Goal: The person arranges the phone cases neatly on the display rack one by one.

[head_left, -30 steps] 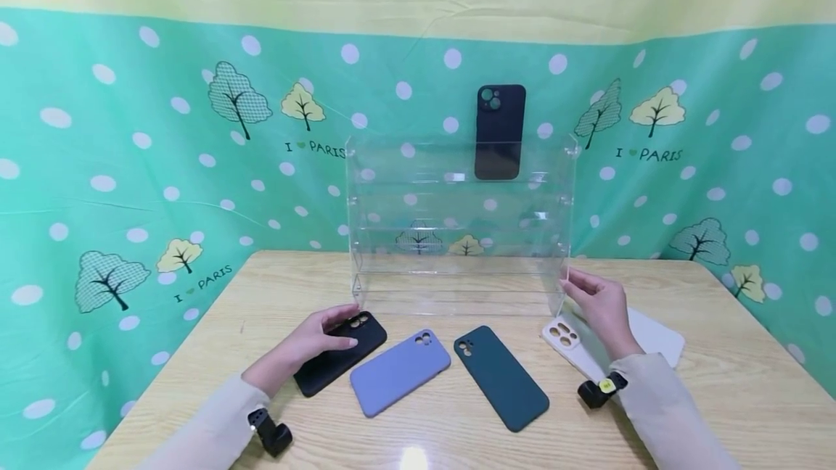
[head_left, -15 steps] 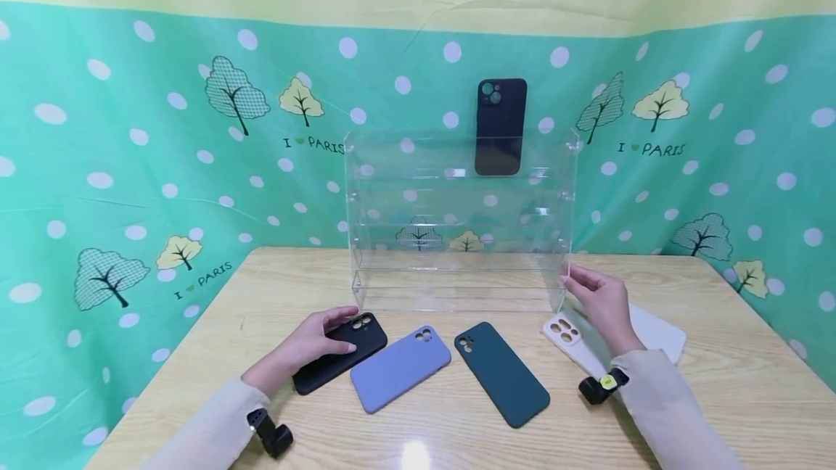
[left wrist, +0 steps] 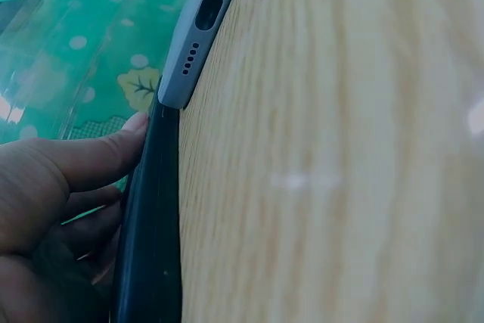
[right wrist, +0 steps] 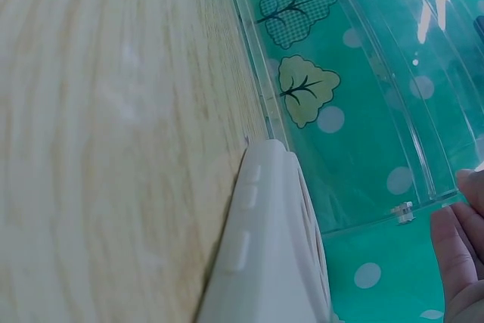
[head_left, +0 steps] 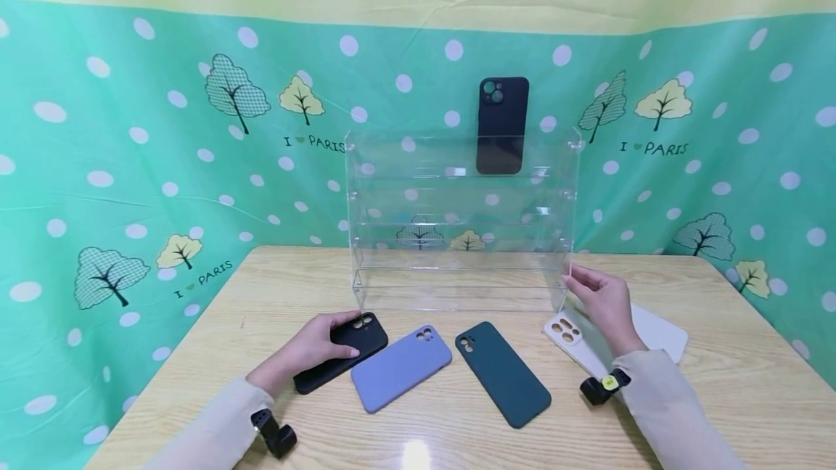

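Note:
A black phone case [head_left: 339,361] lies flat on the table under my left hand [head_left: 313,345]. My thumb touches its upper face and my other fingers reach over its far edge; the left wrist view partly hides the fingertips. My right hand [head_left: 602,303] pinches the right side panel of a clear acrylic display rack [head_left: 457,299] between thumb and fingers. A dark phone case [head_left: 501,122] stands on the rack's top tier. In the right wrist view my right hand [right wrist: 460,251] appears at the panel's edge, beyond a white phone case [right wrist: 265,240].
A lavender phone case [head_left: 401,368] and a dark green one [head_left: 503,376] lie in front of the rack. The white case with large camera holes [head_left: 563,331] lies beneath my right hand, overlapping another white case [head_left: 660,332]. A polka-dot curtain [head_left: 163,187] hangs behind the table.
The view shifts slightly. My left hand moves a little across the black case, its thumb still on it. My right hand stays at the rack's side.

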A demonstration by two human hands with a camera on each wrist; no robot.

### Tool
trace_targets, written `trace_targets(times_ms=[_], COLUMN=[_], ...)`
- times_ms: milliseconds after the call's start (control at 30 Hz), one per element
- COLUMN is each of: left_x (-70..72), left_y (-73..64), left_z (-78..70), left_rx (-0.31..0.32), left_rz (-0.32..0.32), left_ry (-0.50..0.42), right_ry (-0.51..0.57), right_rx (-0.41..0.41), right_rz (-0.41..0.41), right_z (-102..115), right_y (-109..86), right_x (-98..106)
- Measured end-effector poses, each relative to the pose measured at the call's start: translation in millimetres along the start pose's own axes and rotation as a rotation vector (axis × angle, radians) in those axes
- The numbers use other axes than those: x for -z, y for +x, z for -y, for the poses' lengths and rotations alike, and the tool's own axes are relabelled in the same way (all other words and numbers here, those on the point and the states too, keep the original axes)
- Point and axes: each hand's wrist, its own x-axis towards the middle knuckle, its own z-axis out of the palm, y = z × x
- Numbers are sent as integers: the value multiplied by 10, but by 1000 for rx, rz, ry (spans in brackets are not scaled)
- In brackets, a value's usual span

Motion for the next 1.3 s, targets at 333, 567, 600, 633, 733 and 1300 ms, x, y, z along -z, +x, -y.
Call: trace_targets(times_ms=[333,567,600,633,733,1300], left_x=[-23,-27,-23,-17,8,67], left_y=[-6,0,-2,-5,-28,-126], left_z=[-34,-11,-8,-4,2,-36], left_rx=[-150,-145,-136,-126,-105,-92], left_rz=[-5,17,27,38,61,74], left_ry=[94,71,57,46,60,133], right_ry=[7,4,2,2,12,-4], right_rx=[20,29,31,33,38,13], right_rz=[-3,-10,-12,-13,-14,-16], right_z=[3,3,3,2,4,20], right_y=[-4,1,1,2,-1,1], right_x=[-9,-12,-11,-10,-6,-3])
